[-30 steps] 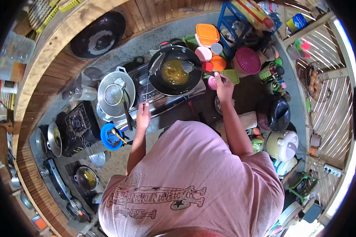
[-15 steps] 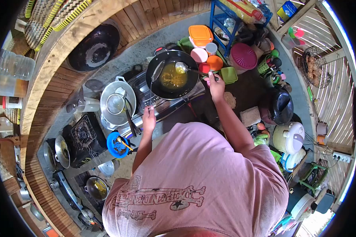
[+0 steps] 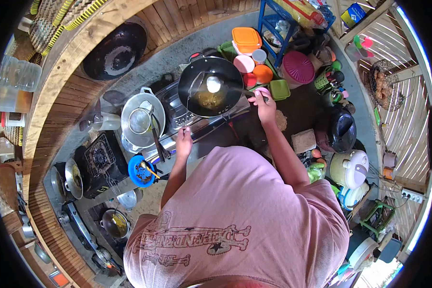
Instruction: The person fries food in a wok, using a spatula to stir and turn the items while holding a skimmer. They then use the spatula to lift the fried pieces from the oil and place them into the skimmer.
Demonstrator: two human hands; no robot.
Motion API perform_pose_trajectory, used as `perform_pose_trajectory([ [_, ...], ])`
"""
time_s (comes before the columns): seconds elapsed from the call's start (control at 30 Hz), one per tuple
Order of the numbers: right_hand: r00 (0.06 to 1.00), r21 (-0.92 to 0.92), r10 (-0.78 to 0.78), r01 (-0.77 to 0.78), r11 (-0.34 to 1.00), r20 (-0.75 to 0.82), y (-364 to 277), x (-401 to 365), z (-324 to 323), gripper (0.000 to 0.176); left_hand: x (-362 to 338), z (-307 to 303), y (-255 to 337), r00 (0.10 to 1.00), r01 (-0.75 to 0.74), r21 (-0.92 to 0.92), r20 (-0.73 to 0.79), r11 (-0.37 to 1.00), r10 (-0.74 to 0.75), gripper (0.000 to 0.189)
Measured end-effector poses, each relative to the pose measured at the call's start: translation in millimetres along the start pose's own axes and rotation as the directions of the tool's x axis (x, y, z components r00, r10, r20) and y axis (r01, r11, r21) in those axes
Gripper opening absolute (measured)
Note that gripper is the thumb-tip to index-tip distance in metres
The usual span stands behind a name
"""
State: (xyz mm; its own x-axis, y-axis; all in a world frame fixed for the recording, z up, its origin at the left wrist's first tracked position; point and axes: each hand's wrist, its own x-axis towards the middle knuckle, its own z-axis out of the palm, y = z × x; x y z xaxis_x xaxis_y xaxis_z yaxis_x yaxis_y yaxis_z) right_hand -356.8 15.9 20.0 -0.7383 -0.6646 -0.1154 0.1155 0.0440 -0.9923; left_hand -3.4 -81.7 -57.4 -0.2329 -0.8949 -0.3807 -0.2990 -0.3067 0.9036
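Observation:
A black wok [image 3: 229,72] sits on the stove [image 3: 170,103] in front of me, with yellowish oil and golden bits [image 3: 210,100] at its bottom. My right hand [image 3: 266,106] is closed round the dark handle of a ladle [image 3: 213,84], whose shiny bowl hangs over the oil. Lower left of the wok, my left hand [image 3: 184,140] pinches the thin handle of a metal spatula [image 3: 195,85]; its blade is blurred over the wok's left side. Beside the wok stands a large silver pot [image 3: 128,108] with a strainer [image 3: 140,121] resting on it.
Lidded tubs, including an orange one [image 3: 246,39], stand behind the wok near a blue rack [image 3: 269,33]. A blue bowl [image 3: 138,178] is left of my left arm. A rice cooker [image 3: 353,169] stands to the right. Another wok [image 3: 117,53] hangs on the wall.
The ladle's bowl has shifted left toward the wok's middle and turned brighter to view. The spatula blade has moved slightly and blurred. Both hands have moved a little rightward and down.

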Motion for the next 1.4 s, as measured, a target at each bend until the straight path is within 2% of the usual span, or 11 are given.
perform_pose_trajectory([
  [0.07,0.998,-0.081,-0.052,0.056,0.995,0.043,-1,-1,1,0.03,-2,0,5,1.0,-0.016,-0.027,-0.006,1.0,0.016,0.032],
  [0.17,0.987,0.015,-0.163,0.163,0.987,0.016,-3,0,2,0.035,-12,-4,20,1.0,-0.01,-0.071,-0.003,0.997,0.01,0.032],
  [0.23,0.941,-0.208,-0.334,0.336,0.918,0.047,-15,-2,-3,0.037,-12,-7,24,1.0,0.01,-0.089,0.002,0.996,-0.01,0.032],
  [0.57,0.968,-0.181,-0.251,0.252,0.951,0.027,-21,-8,-8,0.033,-16,-21,11,0.998,-0.061,-0.082,-0.006,0.995,0.06,0.034],
  [0.67,0.964,-0.209,-0.242,0.26,0.943,0.11,-13,-7,-17,0.026,-15,-21,8,0.998,-0.063,-0.083,-0.02,0.995,0.061,0.034],
  [0.83,0.9,-0.443,-0.326,0.429,0.787,0.29,-61,-31,-25,0.023,-18,-22,14,0.997,-0.068,-0.052,-0.037,0.996,0.067,0.034],
  [1.03,0.844,-0.508,-0.304,0.515,0.691,0.443,-62,-35,-43,0.021,-19,-23,13,0.997,-0.063,-0.099,-0.041,0.993,0.059,0.034],
  [1.17,0.82,-0.476,-0.285,0.531,0.7,0.496,-60,-37,-47,0.02,-24,-21,22,0.997,-0.071,-0.096,-0.044,0.993,0.067,0.035],
  [1.23,0.858,-0.494,-0.211,0.452,0.743,0.468,-55,-38,-40,0.02,-23,-21,19,0.995,-0.089,-0.094,-0.043,0.992,0.085,0.035],
  [1.3,0.854,-0.466,-0.227,0.457,0.757,0.469,-54,-40,-27,0.02,-20,-23,16,0.999,-0.05,-0.171,-0.017,0.984,0.048,0.036],
  [1.4,0.835,-0.348,-0.282,0.47,0.811,0.473,-23,-32,-10,0.017,-21,-20,21,0.996,-0.081,-0.118,-0.046,0.99,0.076,0.035],
])
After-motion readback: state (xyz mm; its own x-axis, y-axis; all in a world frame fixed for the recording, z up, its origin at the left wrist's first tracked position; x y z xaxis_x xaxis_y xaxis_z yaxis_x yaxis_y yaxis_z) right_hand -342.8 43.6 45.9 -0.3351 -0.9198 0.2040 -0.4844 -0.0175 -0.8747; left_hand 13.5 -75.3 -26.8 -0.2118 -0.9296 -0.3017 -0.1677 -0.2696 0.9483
